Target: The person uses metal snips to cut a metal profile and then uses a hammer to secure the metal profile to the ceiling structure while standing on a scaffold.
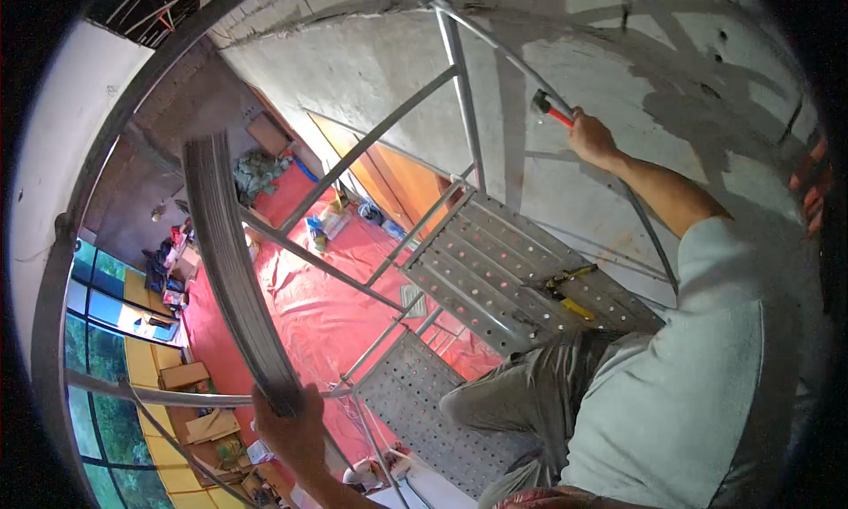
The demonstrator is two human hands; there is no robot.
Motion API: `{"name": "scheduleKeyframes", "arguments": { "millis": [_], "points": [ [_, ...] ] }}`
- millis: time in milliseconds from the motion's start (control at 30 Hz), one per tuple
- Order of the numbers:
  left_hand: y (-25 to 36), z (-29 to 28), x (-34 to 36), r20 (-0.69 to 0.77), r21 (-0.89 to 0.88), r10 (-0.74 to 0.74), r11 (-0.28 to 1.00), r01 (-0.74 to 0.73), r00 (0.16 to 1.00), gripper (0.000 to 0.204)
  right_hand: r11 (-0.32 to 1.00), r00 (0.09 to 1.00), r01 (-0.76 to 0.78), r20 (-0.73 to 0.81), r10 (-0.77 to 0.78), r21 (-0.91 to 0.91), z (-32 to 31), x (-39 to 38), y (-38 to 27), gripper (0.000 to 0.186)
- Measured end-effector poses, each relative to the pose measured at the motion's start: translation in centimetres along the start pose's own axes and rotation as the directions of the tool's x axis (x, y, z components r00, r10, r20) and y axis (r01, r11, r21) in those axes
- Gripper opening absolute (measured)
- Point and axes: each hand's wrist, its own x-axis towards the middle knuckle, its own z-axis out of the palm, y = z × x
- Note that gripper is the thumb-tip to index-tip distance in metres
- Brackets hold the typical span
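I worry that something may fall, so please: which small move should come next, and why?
Perhaps lay the hammer on the perforated platform, freeing the right hand to help steady the long grey bundle: only the left hand grips it, near one end, and the red sheet lies well below.

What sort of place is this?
Probably a building interior under renovation: perforated metal scaffold planks, a patchy grey wall, and red sheeting spread below.
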Motion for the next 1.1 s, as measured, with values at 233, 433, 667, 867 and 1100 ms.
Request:
{"name": "scheduleKeyframes", "arguments": {
  "millis": [233,433,667,867,1100],
  "points": [
    [6.5,0.3,10.2,-0.036,0.165,0.203,0.967,-0.195,0.978,0.049,0.984,0.997,-0.058,0.045,0.067,-0.171,-0.6,-0.3,-1.8,0.034],
    [13.1,0.4,20.3,0.017,0.045,0.388,0.920,-0.389,0.921,0.054,0.989,0.987,-0.084,0.127,0.100,-0.125,-1.2,-1.0,-2.3,0.037],
    [25.9,0.0,31.8,0.102,0.316,0.604,0.734,-0.602,0.790,0.055,0.996,0.989,-0.070,0.131,0.062,0.059,-1.7,0.1,-3.6,0.035],
    [27.6,3.9,42.4,0.051,0.407,0.605,0.714,-0.570,0.794,0.062,0.997,0.994,-0.071,0.083,0.072,-0.021,-1.5,-0.5,-1.3,0.033],
    [27.9,4.4,45.7,0.101,0.468,0.616,0.664,-0.583,0.782,0.062,0.991,0.979,-0.121,0.161,0.128,-0.050,-0.5,-0.4,-1.1,0.033]
  ]
}}
